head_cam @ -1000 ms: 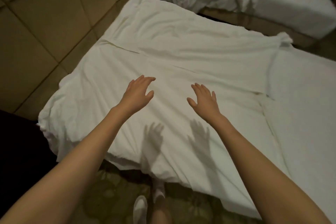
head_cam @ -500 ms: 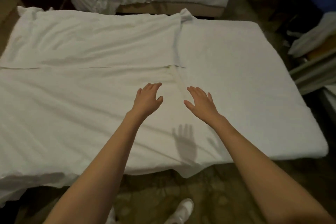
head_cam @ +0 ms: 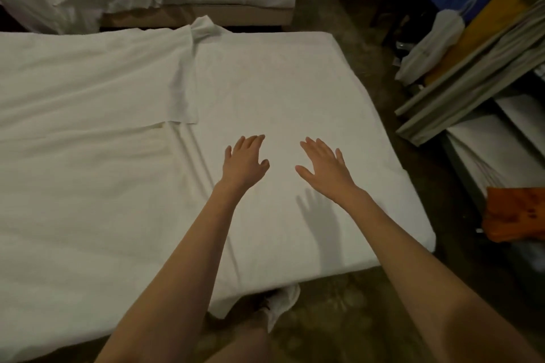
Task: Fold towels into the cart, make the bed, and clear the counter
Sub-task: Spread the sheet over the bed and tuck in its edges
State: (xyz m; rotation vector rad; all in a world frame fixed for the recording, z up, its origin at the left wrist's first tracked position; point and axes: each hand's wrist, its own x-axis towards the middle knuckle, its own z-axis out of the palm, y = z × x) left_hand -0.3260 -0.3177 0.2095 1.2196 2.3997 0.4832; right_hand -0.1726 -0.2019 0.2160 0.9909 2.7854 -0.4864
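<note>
The bed [head_cam: 295, 91] is partly made: a top sheet [head_cam: 88, 156] covers its 9 o'clock side only. The left hand [head_cam: 243, 160] and right hand [head_cam: 324, 166] hover flat, fingers spread, holding nothing. At 3 o'clock the cart [head_cam: 472, 91] is cut off; no counter shows.

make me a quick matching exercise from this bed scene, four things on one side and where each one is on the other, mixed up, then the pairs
Things:
1. loose white top sheet
2. orange cloth
3. white shoe
4. left hand

Places:
A. on the floor at the near edge of the white mattress
B. spread over the mattress's left part
C. far right, beside the mattress
D. over the mattress, fingers straight

Pairs: 1-B, 2-C, 3-A, 4-D
</note>
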